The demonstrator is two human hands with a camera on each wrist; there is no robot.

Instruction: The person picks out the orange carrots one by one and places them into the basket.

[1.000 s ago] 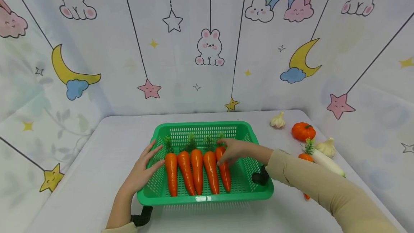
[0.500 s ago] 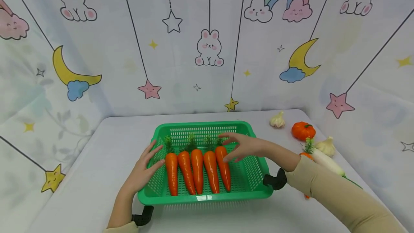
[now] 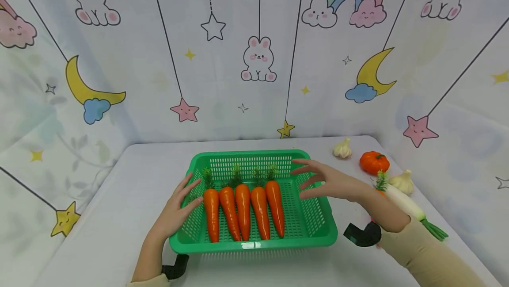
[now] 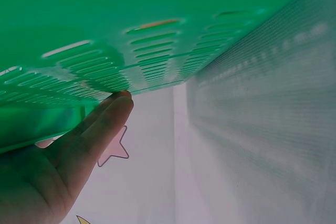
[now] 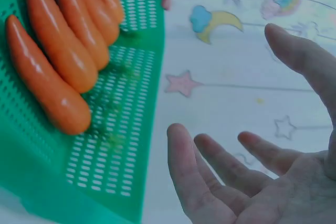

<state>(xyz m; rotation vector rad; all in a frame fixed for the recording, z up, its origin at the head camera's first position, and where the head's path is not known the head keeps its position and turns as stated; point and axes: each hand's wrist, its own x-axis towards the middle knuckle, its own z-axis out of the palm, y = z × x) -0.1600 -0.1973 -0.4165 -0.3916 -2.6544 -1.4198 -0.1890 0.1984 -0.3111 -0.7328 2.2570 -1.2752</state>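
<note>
Several orange carrots [image 3: 243, 212] with green tops lie side by side in a green plastic basket [image 3: 254, 246]. My left hand [image 3: 175, 212] is at the basket's left side, its straight fingers spread over the rim in the head view. In the left wrist view, fingers [image 4: 105, 124] reach up against the slotted outer wall. My right hand [image 3: 330, 180] hangs over the basket's right rim with nothing in it, fingers and thumb spread apart. The carrot [image 3: 275, 207] farthest right is closest to it. In the right wrist view, the palm and fingers [image 5: 181, 171] are bare.
To the basket's right lie a garlic bulb [image 3: 342, 149], an orange pumpkin [image 3: 374, 162], a second pale bulb [image 3: 402, 182] and a white radish [image 3: 405, 201]. The right forearm partly hides something orange beside them. A patterned cloth wall [image 3: 222, 79] stands behind the white table [image 3: 151, 167].
My right hand has let go of the rightmost carrot and moved right to the basket's rim, its fingers spreading. The left hand and the carrots stay in place.
</note>
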